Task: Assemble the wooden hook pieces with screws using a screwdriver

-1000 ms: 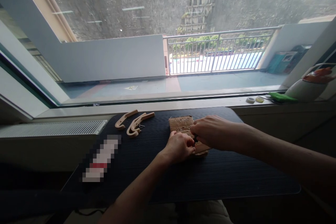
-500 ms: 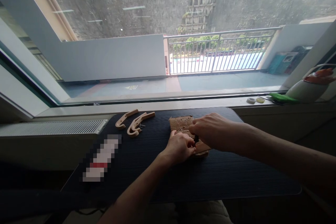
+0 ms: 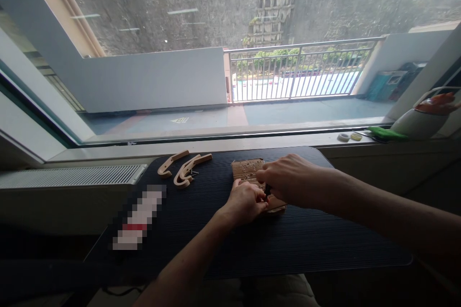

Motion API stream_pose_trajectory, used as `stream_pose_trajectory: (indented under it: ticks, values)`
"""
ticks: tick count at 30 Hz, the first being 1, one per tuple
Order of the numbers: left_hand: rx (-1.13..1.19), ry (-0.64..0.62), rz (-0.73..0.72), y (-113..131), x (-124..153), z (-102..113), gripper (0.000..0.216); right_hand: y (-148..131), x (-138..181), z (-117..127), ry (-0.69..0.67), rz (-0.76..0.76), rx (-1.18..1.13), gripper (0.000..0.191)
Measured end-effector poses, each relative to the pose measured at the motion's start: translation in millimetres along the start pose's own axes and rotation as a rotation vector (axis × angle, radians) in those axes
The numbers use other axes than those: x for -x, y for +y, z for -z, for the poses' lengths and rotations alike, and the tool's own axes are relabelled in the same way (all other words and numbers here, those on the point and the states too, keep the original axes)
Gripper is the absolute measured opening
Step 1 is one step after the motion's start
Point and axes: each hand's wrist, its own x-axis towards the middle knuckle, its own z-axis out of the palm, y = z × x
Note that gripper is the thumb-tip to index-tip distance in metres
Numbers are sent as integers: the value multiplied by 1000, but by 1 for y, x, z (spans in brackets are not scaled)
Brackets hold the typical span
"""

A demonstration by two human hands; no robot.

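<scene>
A piece of corrugated cardboard [image 3: 248, 167] lies on the dark table, its top torn and pitted with many small holes. My right hand [image 3: 284, 176] is closed from above around a dark, upright tool [image 3: 267, 190]; most of it is hidden in the fist, so its kind is unclear. Low on the cardboard, my left hand [image 3: 247, 200] rests with thumb and fingers pinched together at the tool's lower end. Whatever sits between those fingertips is too small and covered to make out. The two hands are close together, nearly touching.
Curved wooden hooks [image 3: 173, 163] lie at the table's back left, with small metal screws [image 3: 194, 173] beside them. A blurred-out item [image 3: 139, 218] is at left on the black table [image 3: 324, 244]. Tape rolls [image 3: 343, 137] and a green item [image 3: 385, 133] rest on the windowsill.
My right hand has turned slightly about the tool, and less of the dark part shows between the hands. My left hand and the cardboard stay in place.
</scene>
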Motion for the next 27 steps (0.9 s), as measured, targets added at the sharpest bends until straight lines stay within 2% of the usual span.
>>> stream_pose_trajectory:
  ticks: [5, 15, 18, 23, 27]
  values:
    - [-4, -12, 11, -2, -1, -2, 22, 0, -1, 1, -30, 7, -5, 17]
    - [-4, -33, 8, 2, 1, 1, 16, 2, -2, -7, 2, -84, 41, 17]
    - [4, -30, 14, 2, 0, 2, 17, 1, 0, -2, -18, -56, 33, 11]
    - [-7, -38, 39, 2, -1, 1, 24, -1, 0, -2, -33, -1, 5, 12]
    - [-18, -17, 28, 1, 0, -1, 19, 1, -2, -4, -36, 2, -7, 14]
